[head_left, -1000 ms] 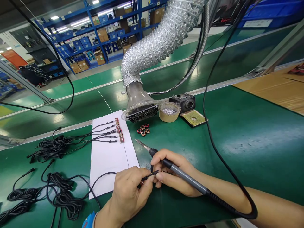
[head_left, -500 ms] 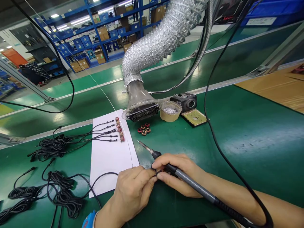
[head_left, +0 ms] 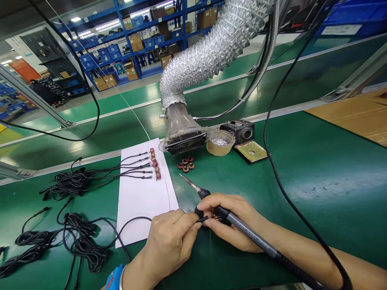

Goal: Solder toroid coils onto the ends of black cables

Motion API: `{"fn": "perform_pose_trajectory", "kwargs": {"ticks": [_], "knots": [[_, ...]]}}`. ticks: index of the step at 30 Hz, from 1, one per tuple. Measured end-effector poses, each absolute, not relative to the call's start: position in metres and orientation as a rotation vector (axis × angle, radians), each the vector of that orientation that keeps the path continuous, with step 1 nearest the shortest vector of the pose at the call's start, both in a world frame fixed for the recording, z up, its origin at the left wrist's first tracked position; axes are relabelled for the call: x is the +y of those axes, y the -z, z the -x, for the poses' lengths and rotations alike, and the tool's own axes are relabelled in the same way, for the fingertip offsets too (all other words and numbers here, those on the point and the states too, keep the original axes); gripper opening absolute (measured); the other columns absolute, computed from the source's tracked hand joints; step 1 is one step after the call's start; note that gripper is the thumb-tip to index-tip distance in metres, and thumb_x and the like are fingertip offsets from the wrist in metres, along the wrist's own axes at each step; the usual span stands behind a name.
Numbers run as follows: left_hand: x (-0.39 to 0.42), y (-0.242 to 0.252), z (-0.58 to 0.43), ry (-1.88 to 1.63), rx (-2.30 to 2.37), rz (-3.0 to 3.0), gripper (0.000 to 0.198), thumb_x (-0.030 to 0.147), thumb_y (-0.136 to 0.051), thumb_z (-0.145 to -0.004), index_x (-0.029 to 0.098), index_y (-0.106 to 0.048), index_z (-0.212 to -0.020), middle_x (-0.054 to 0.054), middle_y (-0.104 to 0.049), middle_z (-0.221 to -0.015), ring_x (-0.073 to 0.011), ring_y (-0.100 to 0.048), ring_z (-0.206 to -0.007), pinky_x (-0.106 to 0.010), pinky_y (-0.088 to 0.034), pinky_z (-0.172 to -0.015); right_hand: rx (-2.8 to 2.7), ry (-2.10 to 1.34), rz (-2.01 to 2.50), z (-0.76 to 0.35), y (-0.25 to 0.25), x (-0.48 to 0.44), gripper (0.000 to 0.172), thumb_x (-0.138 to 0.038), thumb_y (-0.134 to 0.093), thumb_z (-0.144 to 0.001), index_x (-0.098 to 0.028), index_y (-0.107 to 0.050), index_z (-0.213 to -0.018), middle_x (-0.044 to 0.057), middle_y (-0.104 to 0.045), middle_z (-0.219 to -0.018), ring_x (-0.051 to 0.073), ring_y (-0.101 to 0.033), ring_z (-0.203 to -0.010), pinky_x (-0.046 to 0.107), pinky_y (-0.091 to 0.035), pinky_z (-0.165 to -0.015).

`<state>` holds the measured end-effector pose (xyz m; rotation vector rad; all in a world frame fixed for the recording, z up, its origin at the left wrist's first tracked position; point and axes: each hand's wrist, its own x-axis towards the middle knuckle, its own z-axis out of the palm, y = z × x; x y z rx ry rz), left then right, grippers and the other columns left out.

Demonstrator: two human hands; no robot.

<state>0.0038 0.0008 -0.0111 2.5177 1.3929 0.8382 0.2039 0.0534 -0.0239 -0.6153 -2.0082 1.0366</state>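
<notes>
My left hand [head_left: 169, 241] is closed, pinching the end of a black cable [head_left: 133, 222] that runs left across the white paper sheet [head_left: 142, 197]. My right hand [head_left: 232, 225] is closed around a soldering iron [head_left: 242, 229], whose metal tip [head_left: 187, 181] points up and left. Its fingertips also pinch a small copper-wound coil [head_left: 216, 217] against the cable end. The two hands touch at the fingertips. Several finished cables with coils [head_left: 155, 165] lie on the paper's far end.
A fume extractor hood [head_left: 186, 139] on a silver flexible duct [head_left: 211, 52] stands behind. Loose toroid coils [head_left: 186, 164], a tape roll holding solder wool [head_left: 220, 141], a black iron stand [head_left: 240, 131] and a sponge tray [head_left: 251, 151] sit nearby. Black cable bundles [head_left: 75, 241] lie left.
The view has shifted slightly. My hands stayed together; my right hand has drawn in closer, and the coil now shows at its fingertips against the cable end.
</notes>
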Motion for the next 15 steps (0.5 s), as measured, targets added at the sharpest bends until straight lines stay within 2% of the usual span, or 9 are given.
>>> {"fn": "perform_pose_trajectory", "kwargs": {"ticks": [3, 9, 12, 15], "knots": [[-0.0006, 0.0112, -0.005, -0.868, 1.414, -2.471, 0.01, 0.019, -0.053, -0.092, 0.019, -0.063, -0.094, 0.0, -0.063, -0.069, -0.0128, -0.057, -0.057, -0.024, -0.041, -0.055, -1.992, -0.931, 0.597, -0.2043, 0.025, 0.0532, 0.034, -0.008, -0.057, -0.08, -0.023, -0.054, -0.11, 0.001, -0.064, -0.082, 0.012, -0.061, -0.07, 0.024, -0.052, -0.066], [0.0, 0.0138, -0.0045, -0.887, 1.414, -2.483, 0.011, 0.017, -0.053, -0.091, 0.018, -0.063, -0.093, 0.0, -0.06, -0.065, -0.0126, -0.055, -0.055, -0.025, -0.039, -0.052, -2.013, -0.832, 0.544, -0.2049, 0.0297, 0.0566, 0.022, -0.009, -0.059, -0.084, -0.023, -0.06, -0.101, 0.003, -0.068, -0.079, 0.013, -0.062, -0.064, 0.025, -0.051, -0.058], [0.001, 0.0163, -0.0052, -0.855, 1.428, -2.497, 0.012, 0.018, -0.052, -0.091, 0.018, -0.064, -0.091, 0.001, -0.059, -0.063, -0.0133, -0.054, -0.053, -0.026, -0.039, -0.051, -2.03, -0.802, 0.502, -0.2064, 0.03, 0.0563, 0.028, -0.007, -0.061, -0.082, -0.025, -0.062, -0.103, 0.003, -0.07, -0.081, 0.015, -0.065, -0.067, 0.026, -0.054, -0.06], [0.0, 0.0135, -0.0081, -0.822, 1.434, -2.521, 0.014, 0.024, -0.052, -0.091, 0.018, -0.065, -0.089, -0.001, -0.061, -0.065, -0.0147, -0.058, -0.056, -0.026, -0.044, -0.053, -2.023, -0.808, 0.482, -0.2135, 0.0323, 0.0523, 0.042, -0.004, -0.064, -0.078, -0.031, -0.065, -0.11, 0.002, -0.073, -0.087, 0.02, -0.069, -0.078, 0.029, -0.057, -0.07]]}}
